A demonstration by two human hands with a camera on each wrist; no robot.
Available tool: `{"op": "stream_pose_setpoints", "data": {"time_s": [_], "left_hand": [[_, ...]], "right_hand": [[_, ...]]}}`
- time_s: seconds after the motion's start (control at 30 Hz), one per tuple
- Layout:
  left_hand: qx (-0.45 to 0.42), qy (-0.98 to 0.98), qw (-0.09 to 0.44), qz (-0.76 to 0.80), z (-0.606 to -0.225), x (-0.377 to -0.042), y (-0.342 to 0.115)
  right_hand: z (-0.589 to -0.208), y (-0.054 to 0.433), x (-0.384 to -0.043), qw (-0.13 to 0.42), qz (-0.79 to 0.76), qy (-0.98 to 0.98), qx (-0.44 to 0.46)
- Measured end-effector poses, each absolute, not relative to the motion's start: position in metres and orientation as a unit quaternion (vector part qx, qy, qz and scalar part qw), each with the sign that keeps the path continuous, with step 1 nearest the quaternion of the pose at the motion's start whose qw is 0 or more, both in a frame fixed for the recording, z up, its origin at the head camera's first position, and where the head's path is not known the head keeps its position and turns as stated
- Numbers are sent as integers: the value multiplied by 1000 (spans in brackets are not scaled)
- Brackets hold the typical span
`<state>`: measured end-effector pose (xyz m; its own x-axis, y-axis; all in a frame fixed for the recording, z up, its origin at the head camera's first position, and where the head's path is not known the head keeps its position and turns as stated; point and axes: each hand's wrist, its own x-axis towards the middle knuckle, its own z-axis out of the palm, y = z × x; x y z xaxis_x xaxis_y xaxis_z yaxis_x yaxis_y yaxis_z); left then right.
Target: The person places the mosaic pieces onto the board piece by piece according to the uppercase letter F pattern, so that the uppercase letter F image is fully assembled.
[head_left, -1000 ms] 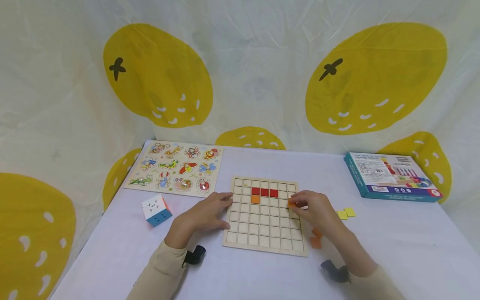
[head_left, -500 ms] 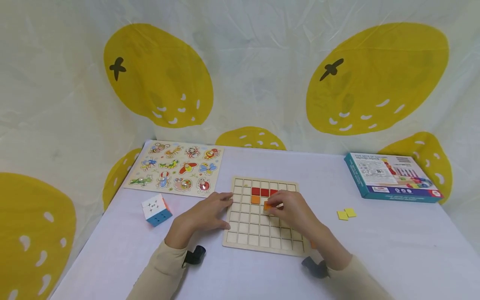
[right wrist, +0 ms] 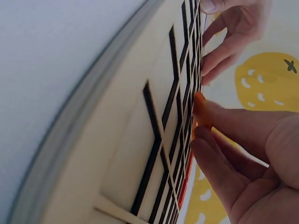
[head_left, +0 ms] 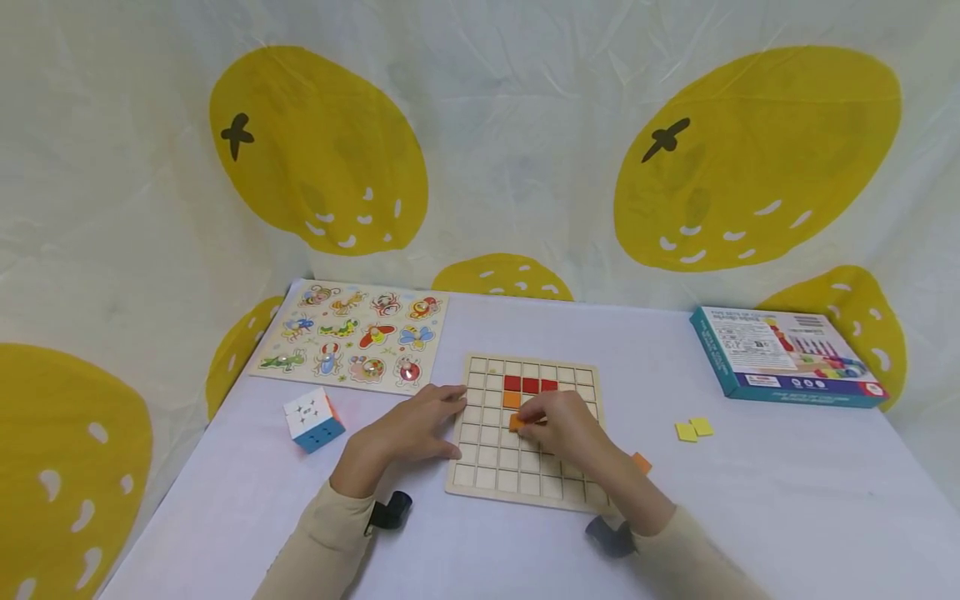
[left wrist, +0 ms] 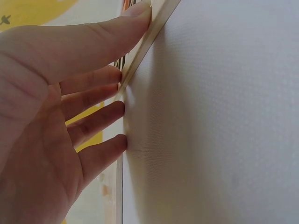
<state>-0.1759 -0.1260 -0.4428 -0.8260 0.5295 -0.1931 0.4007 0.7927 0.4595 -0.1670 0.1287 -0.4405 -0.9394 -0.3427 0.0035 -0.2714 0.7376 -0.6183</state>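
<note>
A wooden grid board (head_left: 510, 497) lies on the white-covered table in the head view. Three red square tiles (head_left: 530, 385) sit side by side in one row, and an orange tile (head_left: 512, 401) fills the cell below the leftmost red one. Just below that, my right hand (head_left: 566, 429) pinches another orange tile (head_left: 516, 422) over the grid. The right wrist view shows this orange tile (right wrist: 201, 109) between thumb and fingertips, right at the board's surface. My left hand (head_left: 408, 427) rests against the board's left edge with fingers spread; its thumb (left wrist: 93, 42) touches the rim.
A loose orange tile (head_left: 642, 463) lies right of the board, partly behind the right forearm. Farther right are two yellow tiles (head_left: 686, 432) and a boxed toy set (head_left: 787, 354). A puzzle cube (head_left: 311, 421) and an insect puzzle board (head_left: 352, 333) lie to the left.
My right hand has carried the orange tile leftward from the board's right side to below the seated orange tile. The left hand has stayed at the board's edge.
</note>
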Motion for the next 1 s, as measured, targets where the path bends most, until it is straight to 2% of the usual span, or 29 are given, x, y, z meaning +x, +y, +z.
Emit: {"op": "stream_pose_setpoints", "data": {"time_s": [0.4,1.0], "left_hand": [[249,934,155,203,-443,-176,-125],[248,933,158,207,-443,-175,-125]], "right_hand": [[-443,122,-169,32,-290,945,-145],[-441,114,-171,37,-268,953,-134]]}}
